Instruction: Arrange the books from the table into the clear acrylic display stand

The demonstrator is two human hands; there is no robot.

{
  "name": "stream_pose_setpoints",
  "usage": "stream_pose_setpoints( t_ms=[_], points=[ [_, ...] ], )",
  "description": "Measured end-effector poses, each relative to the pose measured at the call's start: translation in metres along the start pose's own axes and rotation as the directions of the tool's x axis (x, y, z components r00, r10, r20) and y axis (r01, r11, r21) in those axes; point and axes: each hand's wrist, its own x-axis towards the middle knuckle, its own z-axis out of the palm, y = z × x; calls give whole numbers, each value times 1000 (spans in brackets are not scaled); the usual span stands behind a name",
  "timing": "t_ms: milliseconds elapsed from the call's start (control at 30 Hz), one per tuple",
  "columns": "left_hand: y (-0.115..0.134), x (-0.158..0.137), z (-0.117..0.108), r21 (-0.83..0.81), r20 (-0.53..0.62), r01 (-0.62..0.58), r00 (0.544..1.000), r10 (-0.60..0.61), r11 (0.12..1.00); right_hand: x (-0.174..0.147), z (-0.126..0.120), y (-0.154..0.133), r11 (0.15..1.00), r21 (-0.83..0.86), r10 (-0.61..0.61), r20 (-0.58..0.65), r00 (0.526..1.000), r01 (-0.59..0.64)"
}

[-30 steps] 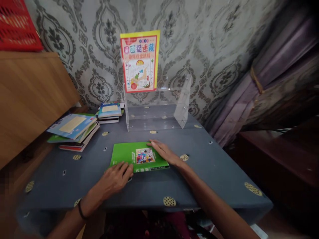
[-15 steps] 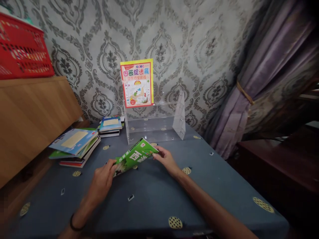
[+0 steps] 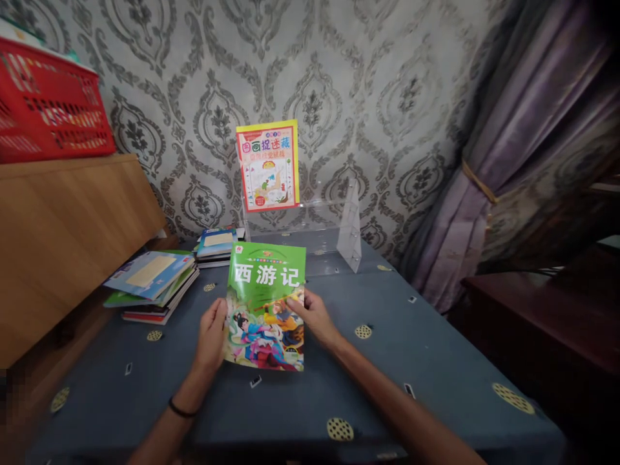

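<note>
While both hands are engaged, I find the green book (image 3: 265,303) held between them over the middle of the desk (image 3: 387,342), front cover facing me and title upright. My left grip (image 3: 212,332) is closed on its left edge; my right grip (image 3: 317,320) is closed on its right edge, thumb lying on the cover. Whether the lower edge touches the desk, I cannot tell. A black band (image 3: 182,409) circles my left wrist. Beyond the book, a clear stand (image 3: 349,232) carries a red-and-yellow picture book (image 3: 269,171) at its upper left. Two book stacks, one nearer (image 3: 150,274) and one farther (image 3: 219,243), lie at left. Far left, a red basket (image 3: 58,110) sits on a wooden cabinet (image 3: 72,239). A tied purple curtain (image 3: 455,226) hangs at right.
</note>
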Motion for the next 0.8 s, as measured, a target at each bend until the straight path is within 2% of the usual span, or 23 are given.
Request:
stream_pose_setpoints(
  t_ms=[100, 233, 367, 500, 633, 800],
  points=[
    [-22, -6, 6, -172, -28, 183, 981, -191, 968, -8, -4, -3, 998, 18, 51, 51, 997, -52],
    [-20, -3, 11, -256, 84, 315, 949, -304, 914, -12, -4, 0, 994, 46, 98, 119, 988, -104],
    [-13, 16, 18, -275, 39, 347, 936, -351, 897, -12, -4, 6, 991, 42, 125, 99, 987, -130],
    [-24, 32, 23, -291, 57, 353, 934, -352, 889, -9, -11, 10, 989, 3, 149, 44, 988, -149],
    [-35, 33, 21, -267, 96, 357, 934, -344, 895, -5, -18, 9, 981, 50, 190, -13, 982, -189],
    [-37, 28, 18, -272, 123, 378, 926, -357, 885, -2, -20, 6, 964, 131, 238, -38, 970, -231]
  ],
)
